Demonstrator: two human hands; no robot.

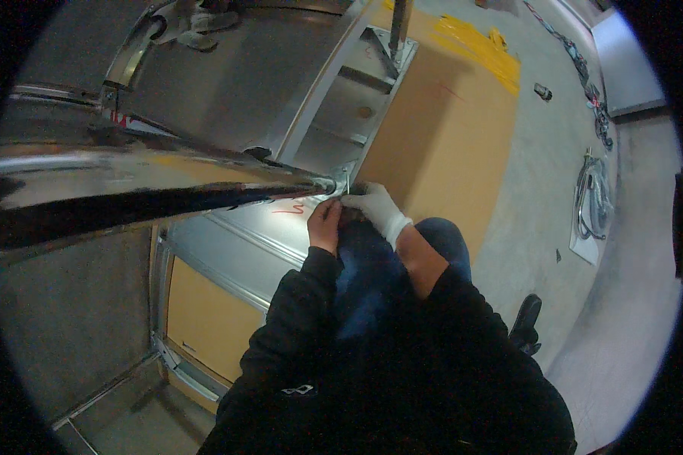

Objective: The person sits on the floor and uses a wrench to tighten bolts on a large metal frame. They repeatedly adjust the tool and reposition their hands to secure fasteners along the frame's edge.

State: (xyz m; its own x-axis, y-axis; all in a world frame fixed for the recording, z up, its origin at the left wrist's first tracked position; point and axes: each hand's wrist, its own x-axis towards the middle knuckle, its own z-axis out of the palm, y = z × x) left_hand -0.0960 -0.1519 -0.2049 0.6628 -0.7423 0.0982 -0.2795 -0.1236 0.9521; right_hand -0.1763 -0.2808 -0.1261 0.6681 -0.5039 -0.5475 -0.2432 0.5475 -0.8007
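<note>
Close together, both hands work at the end of a shiny metal post (159, 174), where it meets a metal frame (319, 98). My left hand (325, 226) is bare, with its fingers pinched together. A white glove covers my right hand (376, 209), its fingers curled in toward the same spot. Whatever sits between the fingertips is too small and too dark to name. Beside my left hand lies a silvery metal sheet (258, 216) with red marks. My bent knee (444, 235) is right next to the gloved hand.
Brown board (448, 136) covers the floor, with yellow sheeting (474, 45) at its far end. To the right are a coiled hose in clear wrap (593, 201), a small dark object (542, 92) and a cable (577, 61). Another person's gloved hand (197, 39) shows at the far left.
</note>
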